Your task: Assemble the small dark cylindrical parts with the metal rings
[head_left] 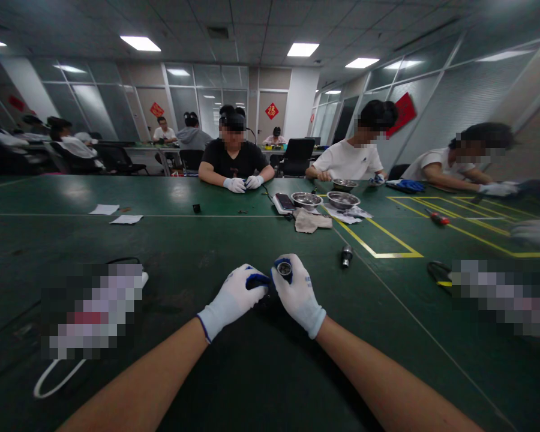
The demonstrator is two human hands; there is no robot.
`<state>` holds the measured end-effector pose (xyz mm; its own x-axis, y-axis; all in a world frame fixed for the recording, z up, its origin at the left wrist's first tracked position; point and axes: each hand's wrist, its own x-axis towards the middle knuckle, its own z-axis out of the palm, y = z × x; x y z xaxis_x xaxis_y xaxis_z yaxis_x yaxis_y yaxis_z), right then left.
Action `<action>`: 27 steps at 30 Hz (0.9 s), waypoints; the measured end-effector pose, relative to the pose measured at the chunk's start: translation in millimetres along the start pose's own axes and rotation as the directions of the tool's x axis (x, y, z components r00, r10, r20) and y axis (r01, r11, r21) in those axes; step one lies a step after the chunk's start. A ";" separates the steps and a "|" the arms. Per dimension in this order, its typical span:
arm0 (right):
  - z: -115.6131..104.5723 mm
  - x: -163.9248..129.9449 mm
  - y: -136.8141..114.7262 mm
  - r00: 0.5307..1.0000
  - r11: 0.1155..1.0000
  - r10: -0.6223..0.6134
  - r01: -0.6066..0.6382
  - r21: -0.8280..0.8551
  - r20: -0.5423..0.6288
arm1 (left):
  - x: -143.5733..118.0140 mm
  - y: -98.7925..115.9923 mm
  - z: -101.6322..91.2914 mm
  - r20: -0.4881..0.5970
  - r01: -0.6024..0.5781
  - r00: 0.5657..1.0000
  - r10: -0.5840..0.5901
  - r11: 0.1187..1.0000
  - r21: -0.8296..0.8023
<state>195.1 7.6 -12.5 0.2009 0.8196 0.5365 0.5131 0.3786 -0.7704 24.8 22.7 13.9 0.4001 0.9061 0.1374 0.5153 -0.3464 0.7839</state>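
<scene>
Both my hands wear white gloves with blue fingertips and meet at the middle of the green table (171, 252). My right hand (299, 295) grips a small dark cylindrical part (284, 269) with a round metal opening facing up. My left hand (234, 298) touches the lower side of the same part with its fingertips. A short metal cylinder (346, 255) lies on the table a little to the right of my right hand.
Several steel bowls (342, 200), a phone (284, 203), a cloth (311, 221) and a red-handled screwdriver (438, 218) lie farther back right, by yellow tape lines (389, 255). Papers (126, 219) lie back left. Gloved people sit across the table. A white cable (54, 378) lies near left.
</scene>
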 end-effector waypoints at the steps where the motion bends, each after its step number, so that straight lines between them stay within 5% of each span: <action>1: 0.2 0.0 0.4 1.000 1.000 -0.003 0.003 0.005 -0.013 | 0.5 -0.5 0.6 -0.019 -0.007 1.000 0.005 0.995 -0.104; 7: 6.1 -5.4 0.9 0.998 0.992 -0.051 0.048 0.119 0.021 | 3.4 7.8 17.4 0.003 -0.085 0.995 0.103 0.831 -0.550; 12: 7.7 -6.0 3.9 0.984 0.987 -0.146 0.138 0.083 0.106 | 1.5 15.9 25.3 -0.152 -0.155 0.984 0.088 0.846 -0.510; 16: -10.7 26.6 27.8 0.972 0.953 -0.195 0.156 -0.261 -0.130 | 1.0 10.2 21.8 -0.196 -0.124 0.980 0.043 0.900 -0.418; 18: -26.4 50.9 45.9 0.954 0.883 -0.092 -0.054 -0.467 -0.284 | 2.8 3.9 19.3 -0.255 -0.106 0.967 0.018 0.935 -0.339; 21: -48.5 78.9 69.2 0.933 0.685 0.183 -0.348 -0.640 -0.311 | 6.9 -5.0 15.6 -0.323 -0.098 0.946 0.013 0.964 -0.249; 24: -58.1 89.6 81.2 0.908 0.554 0.352 -0.396 -0.732 -0.225 | 10.3 -10.0 12.1 -0.362 -0.064 0.932 -0.015 0.976 -0.206; 27: -54.8 92.5 85.0 0.907 0.505 0.397 -0.344 -0.792 -0.140 | 11.5 -11.6 9.5 -0.387 -0.035 0.921 -0.037 0.984 -0.177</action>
<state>302.9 92.1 -9.5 0.5032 0.8333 0.2290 0.8507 -0.4310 -0.3011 30.7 34.9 0.6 0.0564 0.9415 0.3323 0.3583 -0.3298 0.8734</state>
